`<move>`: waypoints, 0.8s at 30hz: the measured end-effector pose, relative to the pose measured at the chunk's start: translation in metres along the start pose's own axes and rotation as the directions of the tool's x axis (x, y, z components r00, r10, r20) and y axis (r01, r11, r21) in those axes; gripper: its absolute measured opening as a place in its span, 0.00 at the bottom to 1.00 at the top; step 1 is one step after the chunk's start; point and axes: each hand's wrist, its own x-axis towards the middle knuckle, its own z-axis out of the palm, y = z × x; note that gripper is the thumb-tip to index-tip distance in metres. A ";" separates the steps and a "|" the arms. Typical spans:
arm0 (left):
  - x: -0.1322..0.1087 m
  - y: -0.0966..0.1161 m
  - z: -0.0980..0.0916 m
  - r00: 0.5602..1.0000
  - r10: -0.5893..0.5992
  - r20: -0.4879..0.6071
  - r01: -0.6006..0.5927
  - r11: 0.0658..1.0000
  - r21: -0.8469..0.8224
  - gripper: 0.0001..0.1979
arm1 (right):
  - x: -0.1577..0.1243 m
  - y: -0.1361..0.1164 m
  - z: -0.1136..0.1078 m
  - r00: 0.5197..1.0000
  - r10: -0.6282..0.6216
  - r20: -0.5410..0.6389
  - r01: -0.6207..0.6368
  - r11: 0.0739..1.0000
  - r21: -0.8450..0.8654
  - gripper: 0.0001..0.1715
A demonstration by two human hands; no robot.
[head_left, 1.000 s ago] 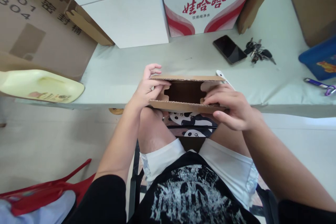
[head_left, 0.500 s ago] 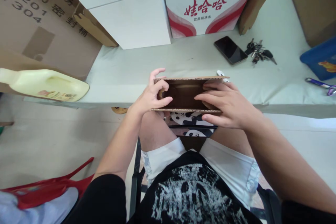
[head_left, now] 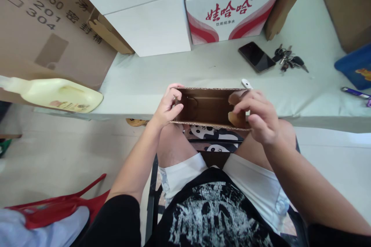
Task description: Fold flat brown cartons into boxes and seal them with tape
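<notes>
- Brown rectangular corrugated-cardboard box (head_left: 207,109): it stands in front of me above my knees, at the near edge of the table, its mouth facing up.
- My left hand (head_left: 168,109) grips the box's left end, fingers curled around the end wall and thumb at the mouth.
- My right hand (head_left: 257,114) is loosely curled at the right end, fingertips beside a tan flap (head_left: 237,119); I cannot tell whether they pinch it.
- A pale yellow plastic jug (head_left: 62,94) lies on its side near the edge, well to my left.
- A slim white round-ended object (head_left: 246,83) lies just beyond my right hand, partly hidden.
- The table, covered in pale green cloth (head_left: 162,69), reaches away from me.
- A black rectangular phone (head_left: 256,57) lies beside a bunch of dark and silver keys (head_left: 290,58).
- A white cardboard carton with red bands and lettering (head_left: 232,17) stands behind the phone.
</notes>
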 end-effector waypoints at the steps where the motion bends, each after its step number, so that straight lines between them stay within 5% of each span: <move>1: -0.001 -0.001 0.000 1.000 0.000 -0.004 0.000 1.000 0.001 0.18 | -0.001 0.000 0.001 1.000 0.003 0.008 -0.002 0.998 -0.058 0.28; 9: -0.003 0.001 0.005 0.996 -0.073 -0.055 0.074 0.997 0.013 0.21 | 0.001 -0.009 -0.010 0.980 0.089 0.176 -0.013 0.919 -0.395 0.39; 17: -0.013 -0.002 0.003 0.987 -0.123 -0.106 0.118 0.992 -0.053 0.19 | -0.022 0.001 -0.011 0.986 0.164 -0.003 -0.162 0.973 -0.165 0.34; 22: -0.016 0.000 0.001 0.981 -0.130 -0.144 0.117 0.989 -0.090 0.24 | -0.045 0.044 -0.003 0.929 0.301 -0.214 -0.325 0.941 -0.090 0.30; 24: -0.015 0.002 0.001 0.982 -0.107 -0.158 0.091 0.990 -0.103 0.25 | -0.052 0.064 -0.001 0.933 0.314 -0.177 -0.324 0.946 -0.029 0.30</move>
